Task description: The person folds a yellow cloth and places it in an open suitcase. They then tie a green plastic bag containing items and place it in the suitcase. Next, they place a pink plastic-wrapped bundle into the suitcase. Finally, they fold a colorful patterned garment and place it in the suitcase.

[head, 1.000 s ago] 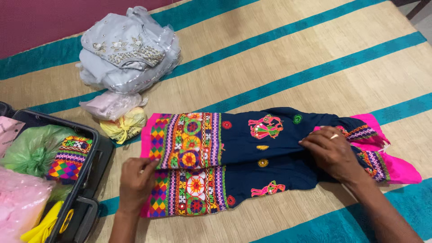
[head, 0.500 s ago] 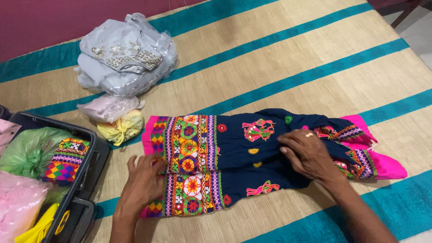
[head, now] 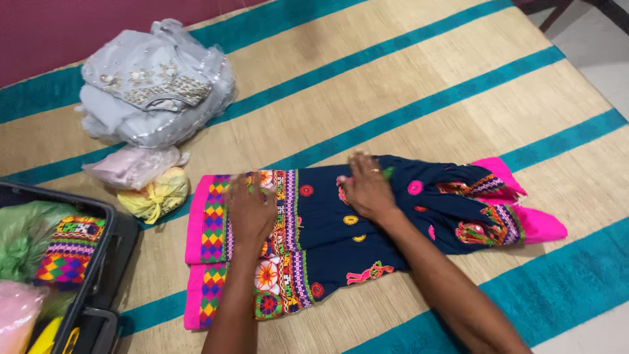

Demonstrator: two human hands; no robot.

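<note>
The left hand lies flat, fingers spread and gripping nothing, palm down on the embroidered band of a folded dark blue garment. The right hand is likewise flat and released, palm pressed on the blue middle part of the same garment, just to the right of the left hand; a ring shows on one finger. Both forearms reach in from the lower edge of the view.

The garment lies lengthwise on a woven mat of tan with teal stripes. Its left end carries a wide band of bright patchwork and round embroidered motifs, edged in pink; the blue part bears small pink and yellow figures; the right end bunches into pink cloth with more coloured trim.

Above and to the left on the mat sits a heap of pale grey cloth with beaded trim. Below it lie a pale pink plastic bag and a yellow knotted bag, touching each other, just beside the garment's left end.

At the left edge an open dark suitcase holds a green plastic bag, a folded piece with bright diamond patchwork, a pink bag and something yellow.
</note>
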